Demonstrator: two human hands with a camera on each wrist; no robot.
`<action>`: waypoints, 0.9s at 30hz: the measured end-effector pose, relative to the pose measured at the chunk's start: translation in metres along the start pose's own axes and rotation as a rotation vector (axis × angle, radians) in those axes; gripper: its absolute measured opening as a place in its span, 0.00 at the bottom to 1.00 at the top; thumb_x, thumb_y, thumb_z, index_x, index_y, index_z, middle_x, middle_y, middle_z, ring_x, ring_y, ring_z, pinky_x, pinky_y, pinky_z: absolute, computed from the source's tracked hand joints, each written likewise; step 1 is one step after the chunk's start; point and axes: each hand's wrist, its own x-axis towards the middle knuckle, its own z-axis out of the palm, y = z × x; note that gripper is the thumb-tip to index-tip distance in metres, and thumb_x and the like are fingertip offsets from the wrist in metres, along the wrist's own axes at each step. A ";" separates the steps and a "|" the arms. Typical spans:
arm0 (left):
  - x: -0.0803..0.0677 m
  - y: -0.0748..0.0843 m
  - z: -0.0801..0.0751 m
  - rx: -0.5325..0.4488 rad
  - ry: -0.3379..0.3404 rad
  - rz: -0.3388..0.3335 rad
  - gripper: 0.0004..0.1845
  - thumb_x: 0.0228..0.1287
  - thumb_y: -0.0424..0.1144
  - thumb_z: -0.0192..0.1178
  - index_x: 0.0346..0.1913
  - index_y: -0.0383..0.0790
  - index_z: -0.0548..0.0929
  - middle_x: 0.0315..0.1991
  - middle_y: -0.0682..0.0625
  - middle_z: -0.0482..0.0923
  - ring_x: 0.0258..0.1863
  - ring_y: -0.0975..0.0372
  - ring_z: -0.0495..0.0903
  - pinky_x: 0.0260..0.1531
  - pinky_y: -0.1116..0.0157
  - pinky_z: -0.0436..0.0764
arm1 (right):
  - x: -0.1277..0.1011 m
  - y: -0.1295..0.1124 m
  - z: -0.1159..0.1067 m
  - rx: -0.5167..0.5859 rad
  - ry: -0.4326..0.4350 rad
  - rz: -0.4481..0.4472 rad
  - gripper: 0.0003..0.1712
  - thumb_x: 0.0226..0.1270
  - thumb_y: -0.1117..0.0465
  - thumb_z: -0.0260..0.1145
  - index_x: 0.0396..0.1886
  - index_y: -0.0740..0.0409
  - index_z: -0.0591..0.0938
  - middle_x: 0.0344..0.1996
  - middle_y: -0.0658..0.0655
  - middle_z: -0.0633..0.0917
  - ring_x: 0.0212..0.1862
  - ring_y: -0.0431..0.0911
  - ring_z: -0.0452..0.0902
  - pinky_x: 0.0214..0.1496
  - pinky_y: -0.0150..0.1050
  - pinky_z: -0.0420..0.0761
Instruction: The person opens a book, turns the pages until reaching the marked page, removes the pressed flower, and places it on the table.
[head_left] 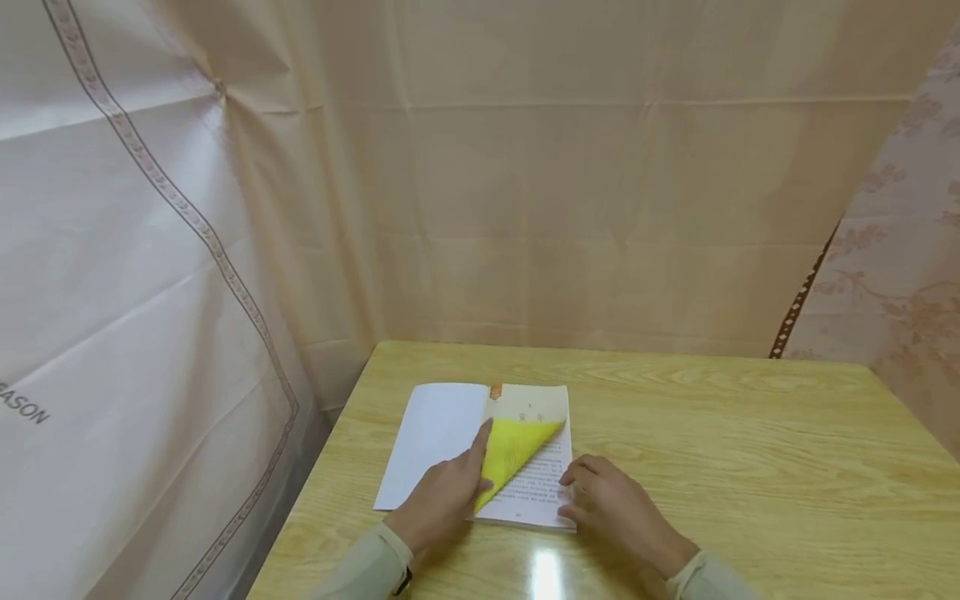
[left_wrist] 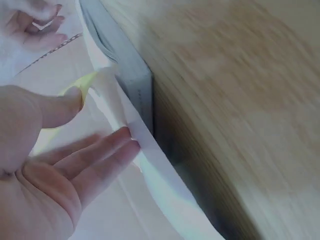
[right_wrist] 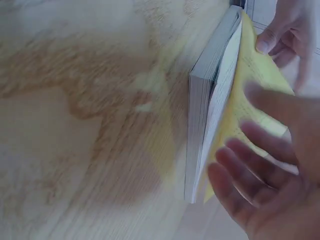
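Observation:
An open book (head_left: 525, 492) lies on the wooden table, its white left side (head_left: 442, 433) flat and printed text showing on the right. One yellow page (head_left: 513, 450) is folded diagonally across toward the left. My left hand (head_left: 442, 496) pinches the lower part of that page, thumb against the yellow in the left wrist view, other fingers stretched over the white sheet. Beside the book's lower right edge is my right hand (head_left: 615, 508), fingers loosely bent and holding nothing. The right wrist view shows its fingers (right_wrist: 255, 170) spread and blurred before the yellow page.
The light wooden table (head_left: 712, 450) extends to the right of the book. Behind it hangs a beige cloth (head_left: 562, 208), with a pale banded cloth (head_left: 135, 275) at left and a flowered one (head_left: 900, 250) at right. An orange mark (head_left: 496, 391) tops the book's gutter.

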 end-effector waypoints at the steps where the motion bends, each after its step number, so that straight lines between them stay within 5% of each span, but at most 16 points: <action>1: -0.001 -0.002 0.000 -0.008 0.018 -0.007 0.48 0.73 0.42 0.63 0.83 0.36 0.42 0.66 0.34 0.75 0.51 0.54 0.85 0.42 0.60 0.87 | 0.000 0.001 0.001 -0.018 -0.035 -0.040 0.19 0.55 0.52 0.82 0.43 0.55 0.87 0.47 0.50 0.84 0.45 0.42 0.77 0.45 0.38 0.84; 4: -0.002 -0.006 0.001 0.010 0.077 0.004 0.50 0.70 0.42 0.66 0.84 0.47 0.45 0.81 0.32 0.46 0.67 0.45 0.73 0.51 0.57 0.85 | -0.002 0.002 0.003 -0.056 -0.108 -0.130 0.21 0.53 0.48 0.82 0.44 0.53 0.89 0.51 0.49 0.83 0.49 0.44 0.76 0.48 0.41 0.82; 7: -0.005 -0.009 0.000 0.141 0.123 0.071 0.38 0.69 0.44 0.68 0.79 0.56 0.65 0.81 0.31 0.39 0.72 0.39 0.63 0.60 0.51 0.80 | -0.002 0.003 0.003 -0.063 -0.116 -0.168 0.22 0.52 0.48 0.82 0.44 0.52 0.90 0.50 0.49 0.83 0.47 0.43 0.75 0.47 0.40 0.82; 13: -0.010 -0.012 -0.001 0.308 0.091 0.166 0.29 0.60 0.40 0.73 0.66 0.58 0.83 0.78 0.38 0.58 0.77 0.38 0.54 0.68 0.41 0.69 | 0.000 0.006 0.004 -0.083 -0.119 -0.213 0.21 0.52 0.47 0.81 0.42 0.51 0.90 0.48 0.47 0.84 0.45 0.42 0.75 0.45 0.39 0.80; 20: -0.015 -0.011 -0.002 0.333 0.112 0.144 0.19 0.68 0.41 0.67 0.61 0.56 0.85 0.67 0.43 0.76 0.71 0.38 0.66 0.64 0.29 0.62 | 0.003 0.009 0.005 -0.118 -0.090 -0.285 0.19 0.52 0.47 0.81 0.40 0.53 0.91 0.44 0.48 0.85 0.41 0.41 0.74 0.40 0.35 0.78; 27: -0.017 -0.013 -0.001 0.272 0.107 0.149 0.06 0.70 0.42 0.65 0.45 0.48 0.88 0.62 0.43 0.80 0.64 0.44 0.75 0.61 0.45 0.77 | 0.003 0.005 0.003 -0.145 -0.048 -0.405 0.04 0.62 0.57 0.77 0.34 0.52 0.91 0.41 0.48 0.88 0.43 0.42 0.80 0.41 0.39 0.82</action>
